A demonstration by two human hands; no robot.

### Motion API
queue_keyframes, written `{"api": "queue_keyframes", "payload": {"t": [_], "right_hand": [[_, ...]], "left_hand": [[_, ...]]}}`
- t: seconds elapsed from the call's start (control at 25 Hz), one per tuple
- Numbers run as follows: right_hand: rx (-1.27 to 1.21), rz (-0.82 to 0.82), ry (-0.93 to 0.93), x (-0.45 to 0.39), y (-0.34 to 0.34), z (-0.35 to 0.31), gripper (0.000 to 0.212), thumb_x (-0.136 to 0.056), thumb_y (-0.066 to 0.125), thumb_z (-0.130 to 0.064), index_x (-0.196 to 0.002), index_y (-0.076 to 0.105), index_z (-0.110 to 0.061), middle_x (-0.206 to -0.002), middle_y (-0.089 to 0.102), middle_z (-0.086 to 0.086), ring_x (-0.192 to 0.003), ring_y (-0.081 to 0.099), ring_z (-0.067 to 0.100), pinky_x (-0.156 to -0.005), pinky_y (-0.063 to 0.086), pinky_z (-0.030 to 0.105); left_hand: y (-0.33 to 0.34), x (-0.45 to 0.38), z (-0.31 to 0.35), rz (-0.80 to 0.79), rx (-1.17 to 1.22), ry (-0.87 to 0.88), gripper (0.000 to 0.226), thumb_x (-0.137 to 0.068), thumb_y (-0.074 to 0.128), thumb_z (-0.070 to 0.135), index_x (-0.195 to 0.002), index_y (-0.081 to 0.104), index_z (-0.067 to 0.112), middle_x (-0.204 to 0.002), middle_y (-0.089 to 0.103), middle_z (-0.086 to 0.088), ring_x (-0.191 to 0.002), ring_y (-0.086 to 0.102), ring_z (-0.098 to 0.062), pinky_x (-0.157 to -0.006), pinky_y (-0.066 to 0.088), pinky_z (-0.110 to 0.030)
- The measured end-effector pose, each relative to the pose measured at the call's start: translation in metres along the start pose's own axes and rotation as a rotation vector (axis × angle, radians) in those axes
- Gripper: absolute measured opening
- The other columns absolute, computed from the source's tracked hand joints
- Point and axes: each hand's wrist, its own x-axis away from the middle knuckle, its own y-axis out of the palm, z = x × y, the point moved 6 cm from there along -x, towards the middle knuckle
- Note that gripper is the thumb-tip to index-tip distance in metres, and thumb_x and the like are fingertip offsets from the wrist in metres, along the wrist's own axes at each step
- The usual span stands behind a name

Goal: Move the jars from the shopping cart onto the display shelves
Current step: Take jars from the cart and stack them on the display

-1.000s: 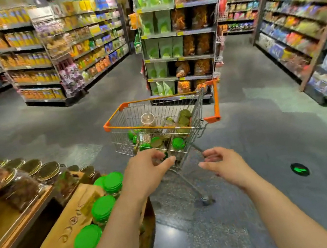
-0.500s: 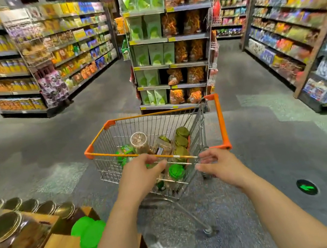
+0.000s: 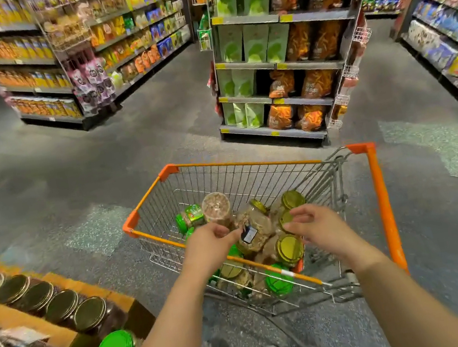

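Both hands hover over the shopping cart [image 3: 381, 201] basket. The left hand [image 3: 212, 242] and right hand [image 3: 313, 224] have loosely curled fingers, gripping nothing. Between them lies a clear jar [image 3: 254, 230]. Many jars remain in the cart; the display shelves [image 3: 60, 301], lower left, already carry rows. Judged well short of completion.

The shopping cart [image 3: 256, 199] is being seen in the middle of the aisle floor [image 3: 69, 177], directly ahead. Jars [image 3: 259, 229] are lying heaped inside its basket. The left hand [image 3: 212, 243] and the right hand [image 3: 319, 226] are being held over the heap, side by side and apart. The display shelves [image 3: 60, 298] are standing to the left of the cart, with a row of jars on them. A shelving unit [image 3: 278, 60] is standing behind the cart, and further racks are lining both sides.
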Motion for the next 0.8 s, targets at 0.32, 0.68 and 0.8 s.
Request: {"api": "queue_keyframes", "payload": {"t": [0.32, 0.68, 0.8], "right_hand": [[0.111, -0.241, 0.214, -0.194, 0.037, 0.046, 0.036, -0.086, 0.073, -0.014, -0.118, 0.060, -0.007, -0.114, 0.063, 0.009, -0.076, 0.058, 0.010, -0.056, 0.048, 0.013], [0.420, -0.317, 0.209, -0.350, 0.078, 0.118, 0.027, -0.087, 0.069, -0.030, -0.113, 0.066, -0.021, -0.118, 0.069, -0.001, -0.100, 0.062, 0.016, -0.090, 0.050, 0.032], [0.529, -0.344, 0.184, -0.377, 0.092, 0.130, 0.029, -0.090, 0.065, -0.035, -0.116, 0.066, -0.021, -0.119, 0.067, 0.003, -0.092, 0.058, 0.017, -0.082, 0.045, 0.028]], "left_hand": [[0.072, -0.129, -0.058, 0.020, 0.189, -0.418, 0.058, -0.068, 0.071, 0.066, -0.101, 0.067, 0.019, -0.102, 0.072, -0.004, -0.093, 0.069, -0.025, -0.082, 0.058, -0.042], [0.192, -0.214, -0.136, 0.054, 0.614, -0.901, 0.051, -0.061, 0.073, 0.061, -0.070, 0.057, 0.014, -0.060, 0.057, -0.005, -0.064, 0.060, -0.029, -0.063, 0.053, -0.048], [0.217, -0.224, -0.135, 0.029, 0.772, -1.036, 0.045, -0.082, 0.072, 0.049, -0.099, 0.057, 0.010, -0.072, 0.052, -0.006, -0.068, 0.055, -0.025, -0.066, 0.054, -0.042]]}}
